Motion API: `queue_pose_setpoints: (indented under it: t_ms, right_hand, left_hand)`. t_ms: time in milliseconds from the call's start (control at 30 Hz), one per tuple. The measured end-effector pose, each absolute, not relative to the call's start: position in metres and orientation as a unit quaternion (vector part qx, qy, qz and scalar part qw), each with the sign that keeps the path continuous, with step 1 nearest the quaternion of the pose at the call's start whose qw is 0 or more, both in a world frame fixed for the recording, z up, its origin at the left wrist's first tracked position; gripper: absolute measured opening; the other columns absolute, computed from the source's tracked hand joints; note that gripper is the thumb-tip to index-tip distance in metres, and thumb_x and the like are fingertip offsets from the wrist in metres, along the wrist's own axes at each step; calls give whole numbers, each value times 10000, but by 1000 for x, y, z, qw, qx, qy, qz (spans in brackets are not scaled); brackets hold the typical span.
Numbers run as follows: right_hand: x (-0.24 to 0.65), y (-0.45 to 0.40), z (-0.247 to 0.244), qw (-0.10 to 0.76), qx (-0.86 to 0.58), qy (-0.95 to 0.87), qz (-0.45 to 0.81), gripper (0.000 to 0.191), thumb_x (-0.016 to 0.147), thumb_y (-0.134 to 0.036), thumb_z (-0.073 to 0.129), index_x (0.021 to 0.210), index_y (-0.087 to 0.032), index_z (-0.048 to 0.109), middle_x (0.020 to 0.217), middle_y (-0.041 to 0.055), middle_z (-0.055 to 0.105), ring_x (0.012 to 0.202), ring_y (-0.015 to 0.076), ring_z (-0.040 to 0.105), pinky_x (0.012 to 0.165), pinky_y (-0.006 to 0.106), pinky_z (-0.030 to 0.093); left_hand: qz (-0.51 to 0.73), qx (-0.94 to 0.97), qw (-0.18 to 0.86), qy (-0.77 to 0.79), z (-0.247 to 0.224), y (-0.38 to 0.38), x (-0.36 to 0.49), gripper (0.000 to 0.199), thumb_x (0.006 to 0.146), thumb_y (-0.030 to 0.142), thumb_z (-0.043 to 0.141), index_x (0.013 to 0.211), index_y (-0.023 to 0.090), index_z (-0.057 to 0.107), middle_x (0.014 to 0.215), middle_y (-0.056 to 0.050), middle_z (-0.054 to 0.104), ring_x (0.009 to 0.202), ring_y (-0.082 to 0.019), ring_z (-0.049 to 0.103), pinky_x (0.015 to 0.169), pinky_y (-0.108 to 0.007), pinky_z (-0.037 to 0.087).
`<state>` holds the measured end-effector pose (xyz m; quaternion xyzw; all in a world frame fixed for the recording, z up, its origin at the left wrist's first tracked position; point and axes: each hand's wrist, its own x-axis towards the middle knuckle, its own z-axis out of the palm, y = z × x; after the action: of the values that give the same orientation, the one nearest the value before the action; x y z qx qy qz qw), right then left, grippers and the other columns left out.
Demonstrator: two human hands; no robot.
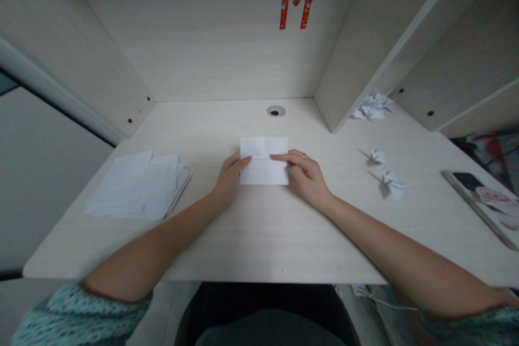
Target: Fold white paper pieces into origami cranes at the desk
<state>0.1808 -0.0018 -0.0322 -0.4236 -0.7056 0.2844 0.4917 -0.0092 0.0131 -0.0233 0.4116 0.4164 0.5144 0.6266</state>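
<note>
A white square sheet of paper (264,173) with faint crease lines is held just in front of me, over the middle of the desk. My left hand (232,173) grips its left edge, the thumb on top and the other fingers mostly hidden behind. At the right edge, my right hand (306,175) holds the sheet, its index finger stretched across the upper face. A ring shows on that hand.
A pile of white paper sheets (138,186) lies on the left. To the right are two folded paper cranes (392,183), a heap of folded paper (373,106) by the divider (348,81), and a phone (482,200). A cable hole (276,111) is at the back.
</note>
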Motion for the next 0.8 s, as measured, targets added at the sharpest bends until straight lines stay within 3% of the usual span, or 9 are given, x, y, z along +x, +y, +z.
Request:
queue_pose_setpoints:
  t_ms: [133, 333, 500, 633, 800]
  right_hand:
    - [180, 0, -36, 499, -413, -699, 302, 502, 744, -38, 359, 1039, -254, 703, 915, 35, 656, 877, 177, 590, 769, 325, 450]
    - [178, -2, -30, 495, -409, -689, 335, 302, 779, -203, 611, 1065, -265, 688, 1043, 51, 683, 961, 199, 619, 834, 341, 464]
    - [178, -2, -28, 530, -419, -641, 364, 131, 741, -307, 706, 850, -242, 739, 927, 44, 705, 900, 205, 639, 841, 355, 468]
    - [175, 0, -28, 551, -459, -559, 416, 196, 752, -403, 690, 774, -212, 728, 802, 25, 716, 752, 193, 636, 748, 349, 487]
    - [172, 1, -30, 549, -480, -538, 424, 265, 716, -443, 713, 785, -187, 721, 766, 23, 709, 679, 178, 612, 672, 321, 482]
  left_hand:
    - [521, 390, 639, 410, -25, 15, -9, 333, 671, 291, 665, 961, 132, 705, 888, -66, 734, 839, -235, 656, 761, -324, 481]
    - [518, 370, 653, 411, -21, 18, -11, 289, 633, 264, 615, 883, 147, 703, 855, -50, 728, 853, -244, 655, 719, -325, 509]
    - [506, 384, 669, 386, -17, 15, -13, 210, 636, 297, 634, 764, 149, 711, 848, -60, 723, 803, -244, 662, 690, -350, 534]
    - [472, 450, 679, 337, -19, 13, -12, 373, 717, 469, 621, 847, 136, 726, 978, -118, 722, 896, -310, 671, 792, -439, 536]
    - [472, 467, 658, 355, -22, 14, -12, 610, 756, 664, 524, 1004, 131, 688, 1062, -149, 695, 954, -309, 663, 822, -418, 523]
